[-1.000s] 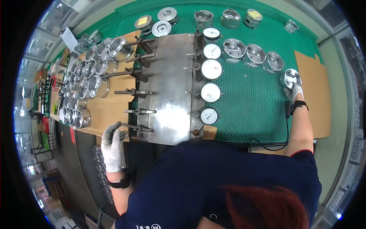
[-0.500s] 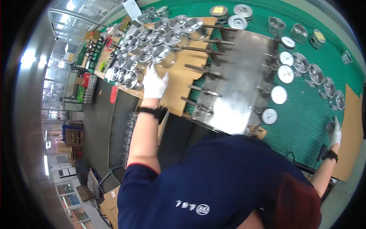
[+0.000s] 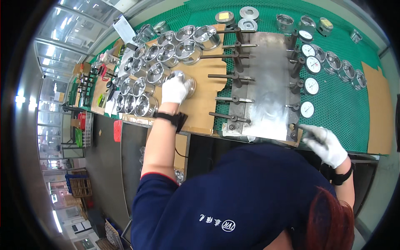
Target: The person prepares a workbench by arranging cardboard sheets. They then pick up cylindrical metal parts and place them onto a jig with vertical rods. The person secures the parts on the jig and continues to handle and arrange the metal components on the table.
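Note:
My left hand (image 3: 175,89), in a white glove, is closed over the rim of a metal piston (image 3: 192,85) on the cardboard sheet (image 3: 202,110). Its palm hides much of that piston. Rows of similar shiny pistons (image 3: 157,74) stand left of and beyond the hand. My right hand (image 3: 327,145), also gloved, holds nothing and has its fingers apart. Those fingers point left, by the near right corner of the steel plate (image 3: 268,100). The nearest dial gauge (image 3: 307,109) is just beyond the right hand.
Bar-like clamps (image 3: 235,99) line the plate's left side. More dial gauges (image 3: 311,86) stand along its right side. Several pistons (image 3: 332,62) sit on the green mat (image 3: 333,112) to the right and at the back. Another cardboard sheet (image 3: 378,108) lies at the far right.
My left hand has closed on the piston, which is now nearer me and apart from its neighbours. My right hand has come from the far right to the plate's corner. The view has shifted.

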`<state>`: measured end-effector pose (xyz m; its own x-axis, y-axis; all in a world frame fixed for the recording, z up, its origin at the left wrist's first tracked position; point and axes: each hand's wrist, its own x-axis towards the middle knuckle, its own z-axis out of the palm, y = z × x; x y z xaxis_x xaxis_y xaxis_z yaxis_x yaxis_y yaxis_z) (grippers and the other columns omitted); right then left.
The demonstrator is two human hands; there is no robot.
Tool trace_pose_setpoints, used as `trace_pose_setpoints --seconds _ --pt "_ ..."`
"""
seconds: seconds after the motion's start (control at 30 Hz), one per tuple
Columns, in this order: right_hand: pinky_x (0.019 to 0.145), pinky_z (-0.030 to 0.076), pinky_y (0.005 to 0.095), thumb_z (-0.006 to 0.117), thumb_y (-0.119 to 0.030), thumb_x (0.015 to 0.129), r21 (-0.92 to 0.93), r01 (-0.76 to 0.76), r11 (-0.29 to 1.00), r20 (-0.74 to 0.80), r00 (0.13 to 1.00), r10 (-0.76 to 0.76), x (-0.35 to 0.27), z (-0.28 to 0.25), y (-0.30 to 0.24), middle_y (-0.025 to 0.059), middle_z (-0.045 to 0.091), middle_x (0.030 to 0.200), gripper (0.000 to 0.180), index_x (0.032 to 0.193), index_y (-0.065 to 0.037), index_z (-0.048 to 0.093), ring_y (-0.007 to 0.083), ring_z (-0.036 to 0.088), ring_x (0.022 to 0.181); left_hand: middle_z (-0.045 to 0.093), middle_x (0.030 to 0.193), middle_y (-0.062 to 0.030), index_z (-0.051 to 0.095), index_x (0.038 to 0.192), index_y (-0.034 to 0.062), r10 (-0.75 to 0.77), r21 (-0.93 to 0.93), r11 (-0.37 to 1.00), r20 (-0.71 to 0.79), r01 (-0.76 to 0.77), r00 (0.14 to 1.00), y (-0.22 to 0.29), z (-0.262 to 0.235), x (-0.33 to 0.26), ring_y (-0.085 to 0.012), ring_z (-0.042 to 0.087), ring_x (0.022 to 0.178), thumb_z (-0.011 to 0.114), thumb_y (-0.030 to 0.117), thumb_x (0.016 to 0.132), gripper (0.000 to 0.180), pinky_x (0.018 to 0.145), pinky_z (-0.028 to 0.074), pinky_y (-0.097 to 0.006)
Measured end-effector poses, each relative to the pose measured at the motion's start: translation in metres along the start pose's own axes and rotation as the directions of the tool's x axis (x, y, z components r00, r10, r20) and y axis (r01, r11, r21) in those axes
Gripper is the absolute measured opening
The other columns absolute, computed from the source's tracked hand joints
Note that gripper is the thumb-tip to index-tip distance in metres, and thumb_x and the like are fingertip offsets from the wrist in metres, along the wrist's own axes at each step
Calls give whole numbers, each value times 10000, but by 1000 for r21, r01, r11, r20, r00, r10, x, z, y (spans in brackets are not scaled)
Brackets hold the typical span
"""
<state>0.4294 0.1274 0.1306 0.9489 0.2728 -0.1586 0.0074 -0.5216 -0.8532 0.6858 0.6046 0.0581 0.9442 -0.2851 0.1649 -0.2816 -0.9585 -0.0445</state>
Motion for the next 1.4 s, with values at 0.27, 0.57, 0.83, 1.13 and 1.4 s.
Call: trace_pose_setpoints --seconds 0.27,0.57,0.83,1.13,1.4 --pt "974 501 407 848 -197 795 -27 294 956 -82 952 -295 62 85 -34 243 582 1309 889 1535 -29 385 342 609 1165 736 1086 -127 644 1196 -66 -129 -931 -106 362 351 923 83 -101 -90 -239 726 948 659 230 987 363 815 586 -350" --pt "1052 452 460 938 -267 613 -308 339 889 -292 856 -427 71 94 -30 234 491 1361 1181 1567 -27 285 399 520 1249 600 1373 -183 426 1445 -68 370 -852 -4 486 524 792 161 -66 -104 -277 644 1190 573 122 1015 493 1060 495 -439" --pt "975 503 467 857 -149 686 -449 319 835 -293 830 -474 84 91 -17 265 546 1295 1008 1535 -10 331 423 581 1155 567 1300 -271 426 1471 35 474 -593 611 -256 -524 842 201 -46 -89 -435 582 1168 864 165 671 921 981 495 -489" --pt "620 600 279 657 -55 937 533 -335 777 35 926 375 55 102 19 157 656 1108 871 1604 2 99 182 705 729 546 1340 -265 423 1465 11 384 -624 582 -356 -522 852 222 -26 -75 -459 551 1211 897 204 665 949 1012 486 -502" --pt "538 601 319 625 -54 949 680 -340 650 47 904 424 57 98 15 178 625 1095 937 1624 -24 -25 204 695 700 452 1428 -332 396 1488 33 357 -731 506 -304 -457 883 227 -15 -59 -500 498 1289 872 139 677 946 1058 469 -503"
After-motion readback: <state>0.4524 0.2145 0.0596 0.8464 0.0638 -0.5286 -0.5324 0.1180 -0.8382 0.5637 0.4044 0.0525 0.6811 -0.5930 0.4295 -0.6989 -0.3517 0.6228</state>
